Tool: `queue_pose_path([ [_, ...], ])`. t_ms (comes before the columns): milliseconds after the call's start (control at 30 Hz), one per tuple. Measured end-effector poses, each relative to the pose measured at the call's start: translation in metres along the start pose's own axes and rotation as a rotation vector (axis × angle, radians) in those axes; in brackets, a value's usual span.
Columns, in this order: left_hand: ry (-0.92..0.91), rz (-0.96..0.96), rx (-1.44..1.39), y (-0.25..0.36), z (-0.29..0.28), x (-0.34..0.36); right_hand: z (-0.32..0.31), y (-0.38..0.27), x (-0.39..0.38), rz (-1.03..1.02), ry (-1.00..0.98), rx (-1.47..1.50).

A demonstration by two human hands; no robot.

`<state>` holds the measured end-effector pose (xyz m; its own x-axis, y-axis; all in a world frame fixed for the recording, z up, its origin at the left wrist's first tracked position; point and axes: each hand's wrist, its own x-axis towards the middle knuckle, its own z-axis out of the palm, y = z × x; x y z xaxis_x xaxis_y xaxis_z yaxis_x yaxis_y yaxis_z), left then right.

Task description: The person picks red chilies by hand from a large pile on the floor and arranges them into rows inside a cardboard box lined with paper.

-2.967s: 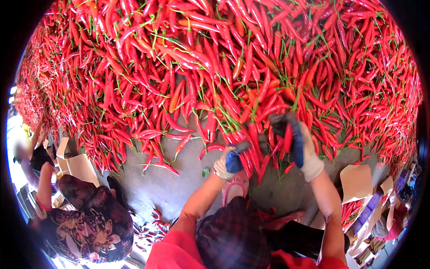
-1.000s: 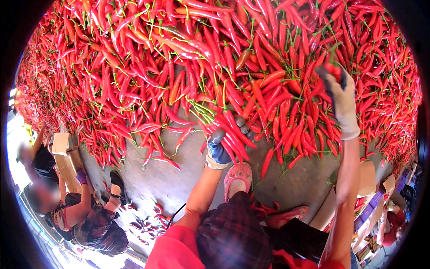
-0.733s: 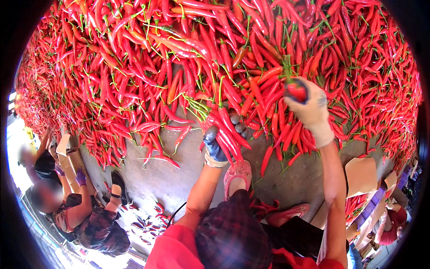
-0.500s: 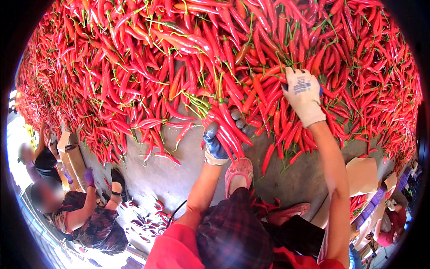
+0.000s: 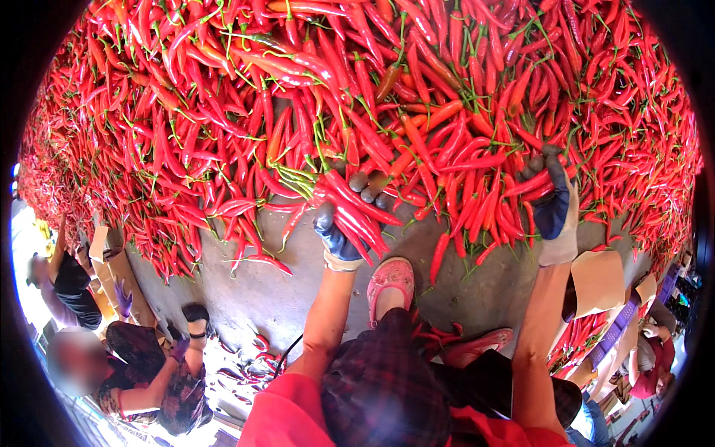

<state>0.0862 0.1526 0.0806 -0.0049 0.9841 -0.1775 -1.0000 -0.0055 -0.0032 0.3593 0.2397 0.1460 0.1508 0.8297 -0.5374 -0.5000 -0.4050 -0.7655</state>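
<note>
My left hand (image 5: 344, 237), in a white glove with blue palm and dark fingertips, is closed around a bunch of red chili peppers (image 5: 356, 216). Their green stems fan out to the upper left. At the near edge of the large chili pile (image 5: 223, 127), my right hand (image 5: 553, 205) wears a matching glove, its blue palm turned toward the left. Its dark fingers curl against a red chili pepper (image 5: 523, 188). Other loose chilies lie around these fingers, so part of the grip is hidden.
Grey floor (image 5: 253, 298) shows between the pile and my pink shoes (image 5: 390, 287). Cardboard boxes (image 5: 598, 281) stand at right beside a purple crate (image 5: 612, 331). Other people (image 5: 153, 372) sit at left near another cardboard box (image 5: 119, 272); more chilies lie by my feet.
My right hand has moved right and nearer, turning from back-up to palm showing. My left hand keeps the bunch, slightly farther left in view. A person at left has lowered an arm.
</note>
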Motion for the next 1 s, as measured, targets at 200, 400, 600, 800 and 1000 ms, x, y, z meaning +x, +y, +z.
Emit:
queue_pose_path([
  [200, -0.112, -0.087, -0.070, 0.001, -0.004, -0.002, -0.020, 0.068, 0.009, -0.184, 0.211, -0.621],
  [400, -0.097, -0.021, 0.020, 0.006, 0.001, -0.002, 0.020, 0.079, -0.009, -0.266, 0.103, -0.602],
  [600, -0.002, 0.088, 0.069, 0.013, 0.007, -0.005, 0.083, 0.056, -0.012, -0.607, -0.545, -1.617],
  [800, -0.018, 0.132, 0.072, 0.023, 0.004, -0.006, 0.115, 0.099, 0.003, -0.707, -0.709, -2.104],
  [1000, 0.044, 0.114, 0.106, 0.022, 0.007, -0.007, 0.087, 0.059, 0.017, -0.032, -0.394, -0.407],
])
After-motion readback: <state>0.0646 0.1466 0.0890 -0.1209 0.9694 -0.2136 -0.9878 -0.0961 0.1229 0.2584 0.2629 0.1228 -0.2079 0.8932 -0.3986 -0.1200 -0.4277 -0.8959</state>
